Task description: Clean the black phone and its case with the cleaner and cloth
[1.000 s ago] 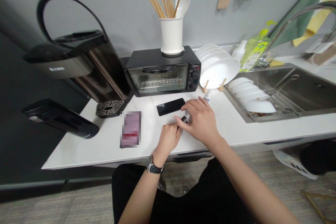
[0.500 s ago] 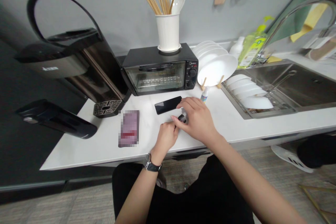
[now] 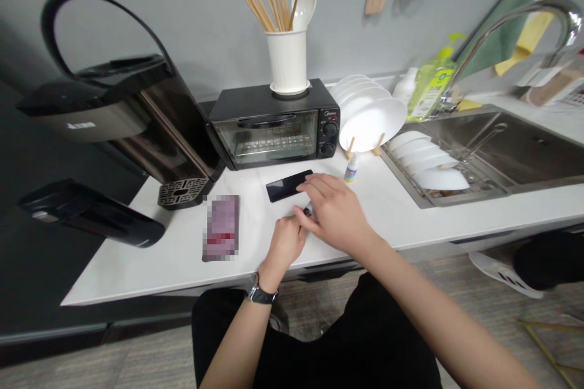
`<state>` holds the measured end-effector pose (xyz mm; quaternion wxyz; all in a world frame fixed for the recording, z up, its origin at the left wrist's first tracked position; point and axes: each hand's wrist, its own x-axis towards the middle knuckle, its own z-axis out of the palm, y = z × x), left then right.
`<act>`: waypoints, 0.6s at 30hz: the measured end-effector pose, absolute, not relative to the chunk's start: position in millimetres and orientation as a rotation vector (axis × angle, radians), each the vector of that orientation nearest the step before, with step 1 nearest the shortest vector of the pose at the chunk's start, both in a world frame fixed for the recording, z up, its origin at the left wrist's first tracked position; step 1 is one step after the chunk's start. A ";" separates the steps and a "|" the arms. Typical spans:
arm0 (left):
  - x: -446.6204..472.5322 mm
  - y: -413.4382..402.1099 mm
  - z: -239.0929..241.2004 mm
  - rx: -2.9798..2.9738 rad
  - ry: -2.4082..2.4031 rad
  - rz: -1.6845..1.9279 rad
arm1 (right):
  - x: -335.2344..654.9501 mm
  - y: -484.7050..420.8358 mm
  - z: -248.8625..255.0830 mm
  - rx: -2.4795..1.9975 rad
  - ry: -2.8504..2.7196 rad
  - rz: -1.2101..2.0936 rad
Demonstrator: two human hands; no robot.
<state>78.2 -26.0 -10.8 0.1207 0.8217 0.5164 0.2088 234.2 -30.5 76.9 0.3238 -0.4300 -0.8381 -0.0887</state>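
Observation:
My left hand (image 3: 285, 244) and my right hand (image 3: 335, 213) meet over the white counter (image 3: 401, 213), both closed around a small dark object (image 3: 309, 211) that is mostly hidden by the fingers. My left wrist carries a watch (image 3: 258, 295). A black phone (image 3: 288, 185) lies flat just beyond the hands. A second phone with a blurred screen (image 3: 221, 228) lies to the left of my left hand. A small white bottle (image 3: 350, 168) stands to the right of the black phone.
A black toaster oven (image 3: 274, 124) with a white utensil holder (image 3: 286, 62) on top stands at the back. A dark coffee machine (image 3: 118, 115) fills the left. White plates (image 3: 371, 115) stand in a rack beside the sink (image 3: 502, 146), with more dishes (image 3: 433, 164) inside.
Both hands stay together on the small object and have shifted slightly left in view as the head camera moved. The phones and bottle have not moved on the counter.

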 end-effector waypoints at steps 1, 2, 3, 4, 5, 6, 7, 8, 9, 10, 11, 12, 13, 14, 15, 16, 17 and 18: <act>77.5 -25.7 -11.6 2.400 1.509 0.607 | 231.9 -31.0 78.1 -1.051 -2.281 -0.254; 77.0 -25.5 -12.1 2.401 1.508 0.605 | 231.1 -30.7 79.2 -0.977 -2.357 -0.264; 77.0 -25.6 -12.3 2.402 1.506 0.605 | 232.0 -29.4 79.9 -0.933 -2.407 -0.263; 77.3 -25.8 -12.0 2.403 1.503 0.608 | 234.6 -27.5 80.3 -0.930 -2.417 -0.254; 78.1 -26.1 -11.4 2.404 1.497 0.612 | 238.1 -25.3 80.4 -0.971 -2.384 -0.238; 79.2 -26.3 -10.7 2.404 1.491 0.617 | 241.6 -23.4 80.2 -1.046 -2.318 -0.222; 80.5 -26.3 -10.2 2.403 1.486 0.624 | 244.3 -22.1 79.8 -1.133 -2.235 -0.211; 81.6 -26.2 -9.9 2.402 1.482 0.630 | 245.4 -21.8 79.5 -1.210 -2.159 -0.210; 82.3 -25.9 -10.1 2.400 1.478 0.634 | 244.6 -22.6 79.3 -1.260 -2.110 -0.219; 82.7 -25.4 -10.7 2.398 1.475 0.635 | 242.2 -24.1 79.4 -1.272 -2.106 -0.234; 82.6 -24.9 -11.6 2.396 1.475 0.633 | 238.8 -26.1 79.7 -1.243 -2.147 -0.253; 82.1 -24.4 -12.6 2.395 1.477 0.629 | 235.2 -27.9 80.4 -1.176 -2.226 -0.268; 81.5 -24.0 -13.6 2.393 1.479 0.623 | 232.5 -29.0 81.3 -1.088 -2.319 -0.275; 81.0 -23.8 -14.2 2.392 1.479 0.619 | 231.4 -29.2 82.3 -1.006 -2.403 -0.272; 80.7 -23.8 -14.5 2.390 1.479 0.617 | 232.3 -28.4 83.4 -0.960 -2.454 -0.259; 80.9 -23.9 -14.5 2.389 1.476 0.617 | 235.0 -26.8 84.4 -0.974 -2.458 -0.238; 81.4 -24.0 -14.2 2.386 1.472 0.621 | 238.9 -24.8 85.2 -1.048 -2.417 -0.213; 82.1 -24.0 -13.9 2.381 1.470 0.628 | 242.8 -22.8 85.9 -1.159 -2.347 -0.190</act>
